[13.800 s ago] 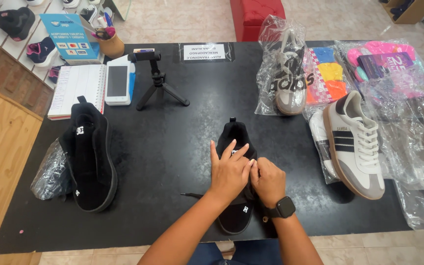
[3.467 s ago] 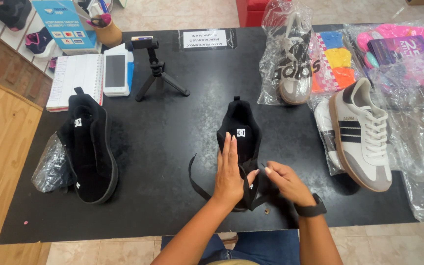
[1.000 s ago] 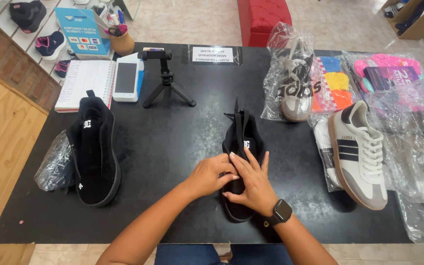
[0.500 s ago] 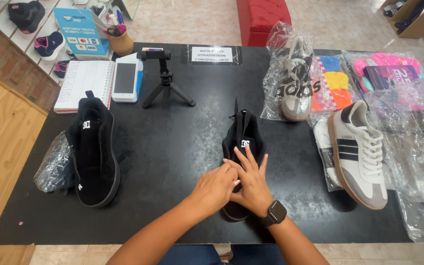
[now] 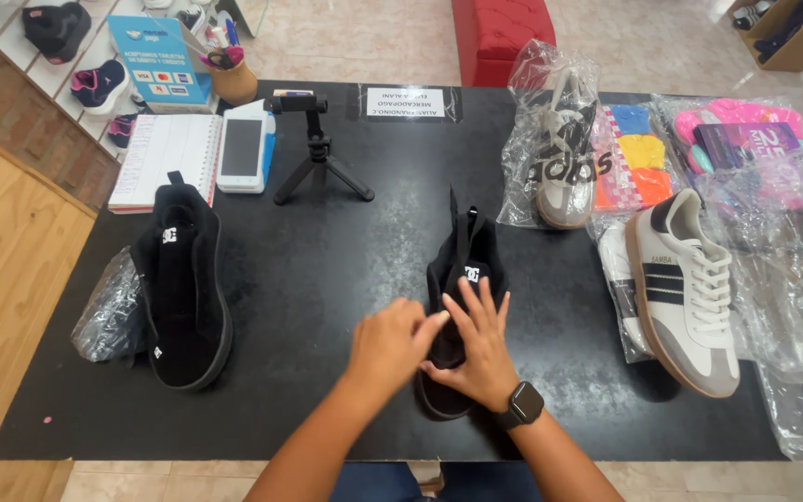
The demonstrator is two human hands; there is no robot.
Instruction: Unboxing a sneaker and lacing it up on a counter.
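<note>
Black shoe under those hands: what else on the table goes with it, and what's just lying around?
In hand:
black shoe
left hand
right hand
matching black shoe

Lying about:
white striped sneaker
bagged sneaker
small tripod
notebook
card reader

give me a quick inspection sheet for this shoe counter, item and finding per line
surface: black speckled tabletop, scuffed pale in the middle
job's things: black suede skate shoe lies toe toward the person, its black flat lace draped over the tongue and heel
clutter: second black suede shoe on a crumpled clear bag; white striped sneaker; bagged sneaker; bagged colourful items; lined notebook; white card terminal; small black tripod
grippers: left hand and right hand both on the shoe's forefoot; grip unclear
cables: nothing seen
surroundings: red padded stool; tiled floor
</note>
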